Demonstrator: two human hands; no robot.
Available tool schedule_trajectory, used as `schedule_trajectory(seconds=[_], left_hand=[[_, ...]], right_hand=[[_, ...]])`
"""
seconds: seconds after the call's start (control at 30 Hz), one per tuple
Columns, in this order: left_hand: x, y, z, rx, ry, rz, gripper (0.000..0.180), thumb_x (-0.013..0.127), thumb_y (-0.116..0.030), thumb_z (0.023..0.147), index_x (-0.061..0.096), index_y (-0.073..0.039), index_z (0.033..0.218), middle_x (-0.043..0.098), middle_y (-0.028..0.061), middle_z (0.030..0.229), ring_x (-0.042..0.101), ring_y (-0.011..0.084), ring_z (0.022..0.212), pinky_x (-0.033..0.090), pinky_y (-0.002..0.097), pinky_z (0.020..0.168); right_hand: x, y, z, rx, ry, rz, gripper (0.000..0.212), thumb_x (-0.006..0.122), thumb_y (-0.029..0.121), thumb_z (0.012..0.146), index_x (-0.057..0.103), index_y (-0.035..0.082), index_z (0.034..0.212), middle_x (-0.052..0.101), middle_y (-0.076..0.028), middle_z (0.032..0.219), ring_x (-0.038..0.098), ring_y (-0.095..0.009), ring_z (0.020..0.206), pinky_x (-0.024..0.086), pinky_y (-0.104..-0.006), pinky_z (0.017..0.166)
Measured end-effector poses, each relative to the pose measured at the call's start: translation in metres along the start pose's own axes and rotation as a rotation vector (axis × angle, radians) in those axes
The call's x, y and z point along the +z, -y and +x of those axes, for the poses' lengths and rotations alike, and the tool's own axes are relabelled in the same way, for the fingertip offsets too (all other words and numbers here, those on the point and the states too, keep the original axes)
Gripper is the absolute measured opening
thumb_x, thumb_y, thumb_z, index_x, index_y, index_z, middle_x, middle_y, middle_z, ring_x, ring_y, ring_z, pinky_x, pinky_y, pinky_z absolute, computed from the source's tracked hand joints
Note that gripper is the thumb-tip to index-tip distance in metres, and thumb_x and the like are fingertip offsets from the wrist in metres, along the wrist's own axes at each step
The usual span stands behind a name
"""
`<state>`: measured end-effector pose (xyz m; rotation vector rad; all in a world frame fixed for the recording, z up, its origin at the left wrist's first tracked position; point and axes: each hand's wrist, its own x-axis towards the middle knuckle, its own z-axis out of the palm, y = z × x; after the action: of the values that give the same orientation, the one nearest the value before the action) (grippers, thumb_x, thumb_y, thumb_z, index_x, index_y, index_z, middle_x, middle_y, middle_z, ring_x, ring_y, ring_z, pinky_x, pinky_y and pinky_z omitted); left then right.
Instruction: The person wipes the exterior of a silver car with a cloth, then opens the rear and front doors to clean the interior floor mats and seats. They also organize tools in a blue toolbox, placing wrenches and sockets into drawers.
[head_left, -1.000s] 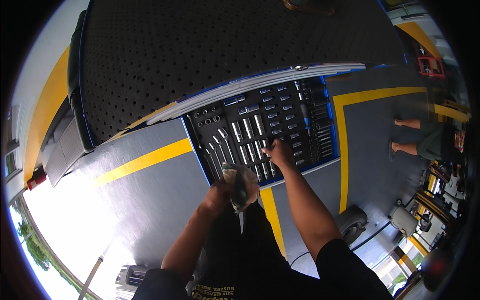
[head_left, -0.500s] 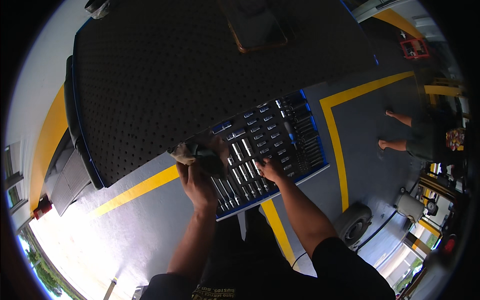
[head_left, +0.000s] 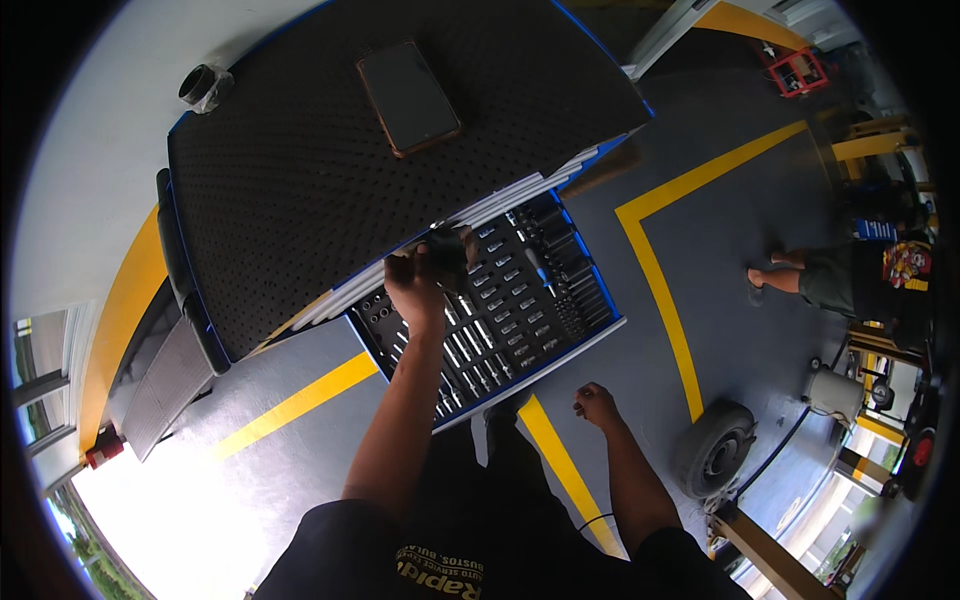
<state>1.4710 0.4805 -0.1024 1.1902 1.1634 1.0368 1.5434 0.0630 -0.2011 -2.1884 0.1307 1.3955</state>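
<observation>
An open tool drawer [head_left: 560, 358] with a blue edge sticks out from the cabinet in front of me. Rows of chrome sockets [head_left: 497, 300] and long sockets or extensions [head_left: 462, 345] lie in its dark insert, with a blue-handled screwdriver [head_left: 540, 268] among them. My left hand [head_left: 415, 285] is closed on a dark bunched cloth [head_left: 446, 252], above the drawer's inner side beside the cabinet top. Away from the drawer, over the floor to its right, my right hand [head_left: 597, 403] has its fingers curled together. Whatever they may hold is too small to make out.
A phone [head_left: 410, 97] lies on the cabinet's black perforated top [head_left: 270, 200], with a dark ring-shaped thing in clear wrap [head_left: 205, 88] behind its left edge. To the right are a wheel [head_left: 715, 450] on the grey floor and another person's legs [head_left: 790, 278].
My right hand has left the sockets and drawn back to the right, off the drawer. My left hand still holds the cloth, nearer the cabinet's edge. The view has shifted, showing more of the cabinet top.
</observation>
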Motion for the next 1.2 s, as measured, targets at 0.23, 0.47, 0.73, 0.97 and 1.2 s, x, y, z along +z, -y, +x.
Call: schedule_trajectory(seconds=[0.23, 0.47, 0.73, 0.97, 1.2], left_hand=[[-0.077, -0.01, 0.004, -0.029, -0.186, 0.004, 0.022, 0.062, -0.006, 0.101, 0.064, 0.005, 0.12, 0.073, 0.0109, 0.11, 0.068, 0.0178, 0.094, 0.053, 0.029, 0.085], [-0.113, -0.015, 0.018, 0.05, -0.339, 0.07, 0.022, 0.066, -0.012, 0.097, 0.065, 0.001, 0.115, 0.073, 0.0108, 0.112, 0.068, 0.021, 0.1, 0.051, 0.0333, 0.093], [0.015, -0.004, 0.006, 0.165, -0.291, -0.006, 0.029, 0.07, -0.011, 0.092, 0.064, 0.003, 0.117, 0.074, 0.0153, 0.114, 0.069, 0.0271, 0.105, 0.049, 0.034, 0.097], [0.015, 0.01, -0.01, -0.064, -0.099, 0.048, 0.026, 0.073, -0.009, 0.092, 0.066, 0.003, 0.114, 0.076, 0.0135, 0.108, 0.071, 0.0229, 0.096, 0.052, 0.0337, 0.089], [-0.152, 0.075, 0.014, -0.056, -0.45, 0.062, 0.036, 0.067, -0.015, 0.098, 0.054, 0.002, 0.128, 0.068, 0.0179, 0.121, 0.068, 0.0273, 0.108, 0.052, 0.0373, 0.096]], right_hand=[[-0.028, -0.059, -0.032, 0.089, 0.005, 0.099, 0.021, 0.065, 0.022, 0.102, 0.063, 0.003, 0.111, 0.073, -0.011, 0.087, 0.07, -0.018, 0.068, 0.055, -0.0329, 0.061], [-0.045, -0.093, -0.038, 0.07, 0.001, 0.268, 0.02, 0.064, 0.021, 0.102, 0.063, 0.003, 0.112, 0.073, -0.011, 0.089, 0.069, -0.018, 0.068, 0.055, -0.034, 0.062], [-0.048, -0.153, -0.059, 0.138, 0.028, 0.195, 0.022, 0.064, 0.022, 0.102, 0.062, 0.004, 0.115, 0.073, -0.011, 0.091, 0.07, -0.02, 0.069, 0.056, -0.0354, 0.061], [-0.049, -0.13, -0.069, 0.149, 0.066, 0.086, 0.024, 0.064, 0.024, 0.102, 0.063, 0.004, 0.116, 0.073, -0.011, 0.094, 0.071, -0.02, 0.072, 0.056, -0.0352, 0.065], [-0.052, -0.081, -0.066, 0.006, 0.052, 0.168, 0.025, 0.064, 0.027, 0.103, 0.063, 0.004, 0.114, 0.073, -0.01, 0.094, 0.07, -0.019, 0.077, 0.055, -0.0348, 0.07]])
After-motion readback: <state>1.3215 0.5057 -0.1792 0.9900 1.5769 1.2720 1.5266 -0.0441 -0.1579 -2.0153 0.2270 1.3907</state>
